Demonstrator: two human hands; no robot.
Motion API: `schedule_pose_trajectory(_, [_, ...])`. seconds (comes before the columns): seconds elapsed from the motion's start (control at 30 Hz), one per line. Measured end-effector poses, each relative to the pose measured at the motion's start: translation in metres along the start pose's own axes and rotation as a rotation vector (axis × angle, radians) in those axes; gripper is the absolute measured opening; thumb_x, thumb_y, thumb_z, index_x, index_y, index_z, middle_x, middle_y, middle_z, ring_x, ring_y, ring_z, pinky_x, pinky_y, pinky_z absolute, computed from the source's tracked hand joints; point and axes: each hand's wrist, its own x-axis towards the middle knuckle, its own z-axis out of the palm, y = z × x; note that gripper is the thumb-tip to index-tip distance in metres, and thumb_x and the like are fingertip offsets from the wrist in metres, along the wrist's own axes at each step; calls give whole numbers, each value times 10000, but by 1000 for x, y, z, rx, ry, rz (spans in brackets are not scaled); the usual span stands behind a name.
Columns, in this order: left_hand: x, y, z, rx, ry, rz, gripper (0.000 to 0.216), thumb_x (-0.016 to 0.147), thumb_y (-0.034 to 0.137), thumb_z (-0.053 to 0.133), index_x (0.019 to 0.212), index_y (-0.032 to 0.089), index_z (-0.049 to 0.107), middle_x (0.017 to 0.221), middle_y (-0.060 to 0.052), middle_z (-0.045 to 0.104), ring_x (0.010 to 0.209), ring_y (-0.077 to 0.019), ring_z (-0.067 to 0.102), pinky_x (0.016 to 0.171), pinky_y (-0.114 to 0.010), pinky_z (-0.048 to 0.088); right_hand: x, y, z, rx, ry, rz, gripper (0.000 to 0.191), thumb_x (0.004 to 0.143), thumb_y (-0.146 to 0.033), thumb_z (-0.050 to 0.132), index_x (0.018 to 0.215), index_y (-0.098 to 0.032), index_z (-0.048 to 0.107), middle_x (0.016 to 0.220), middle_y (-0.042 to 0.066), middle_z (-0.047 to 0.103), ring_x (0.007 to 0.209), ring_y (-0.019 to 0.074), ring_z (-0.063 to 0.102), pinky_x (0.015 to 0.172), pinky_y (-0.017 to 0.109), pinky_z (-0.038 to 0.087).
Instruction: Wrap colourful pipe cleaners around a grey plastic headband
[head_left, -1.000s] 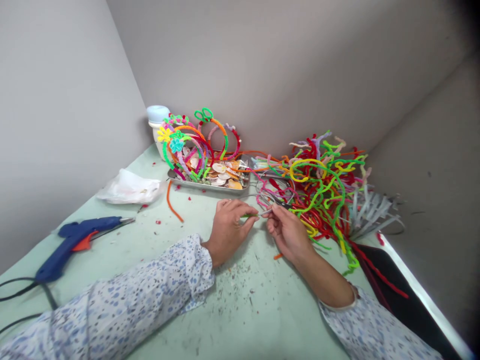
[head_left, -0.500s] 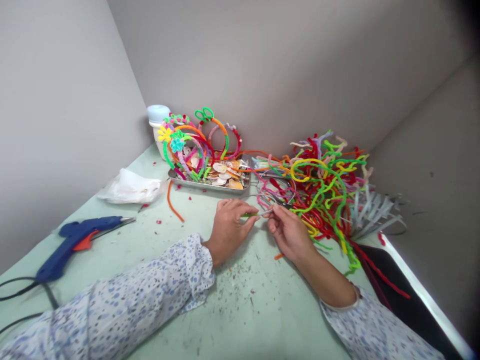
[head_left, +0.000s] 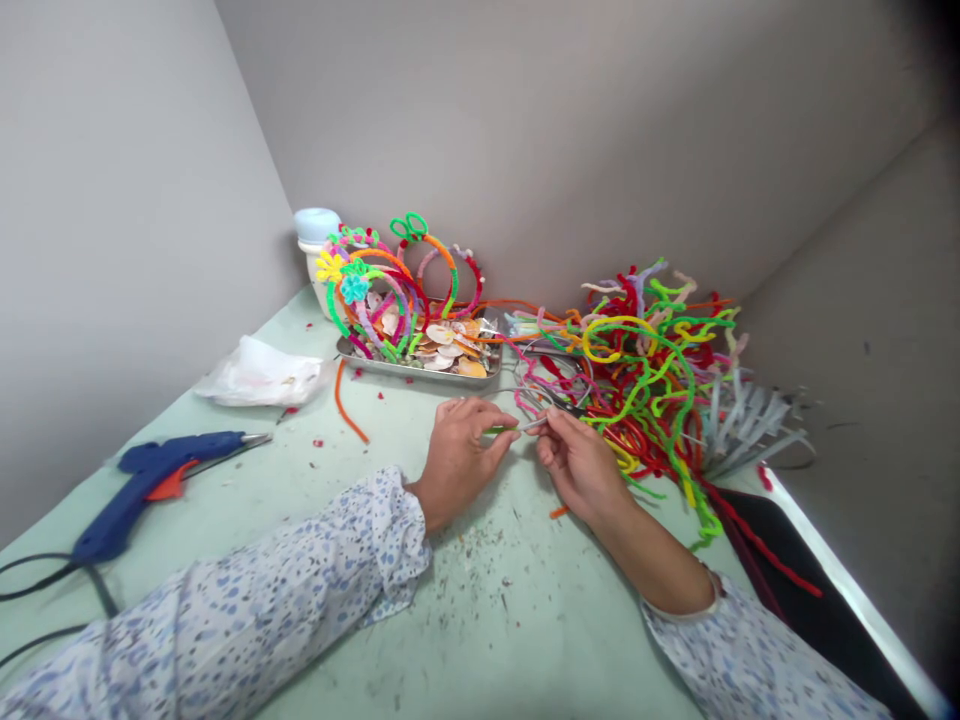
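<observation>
My left hand [head_left: 459, 455] pinches a short piece of green pipe cleaner [head_left: 495, 431] between thumb and fingertips. Close by on its right, my right hand [head_left: 581, 460] is closed on the end of a thin grey strip [head_left: 534, 424]. The two sets of fingertips are a small gap apart, just above the table. Whether the green piece and the grey strip are joined is too small to make out. Beyond the right hand spreads a big tangle of coloured pipe cleaners [head_left: 652, 370].
A metal tray [head_left: 420, 372] holds shells, with several decorated hoops [head_left: 450, 270] standing in it. To the left lie a blue glue gun [head_left: 142, 480] with its cable and a white plastic bag [head_left: 262, 375]. One orange pipe cleaner [head_left: 346, 405] lies loose; a white bottle [head_left: 315, 250] stands behind.
Almost nothing differs. Both hands stay in the same place with the same grip, the fingertips shifting only slightly.
</observation>
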Motion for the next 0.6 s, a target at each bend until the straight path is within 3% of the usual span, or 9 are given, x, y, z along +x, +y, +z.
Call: schedule_pose_trajectory(0.6, [1, 2, -1, -11, -97, 1, 69, 828, 198, 606, 885, 218, 641, 893, -14, 687, 903, -187, 606, 915, -396, 384, 0, 1, 1, 6, 12, -2, 245, 684, -363, 754, 704, -161, 615, 629, -6, 651, 391, 42, 487, 337, 151, 323])
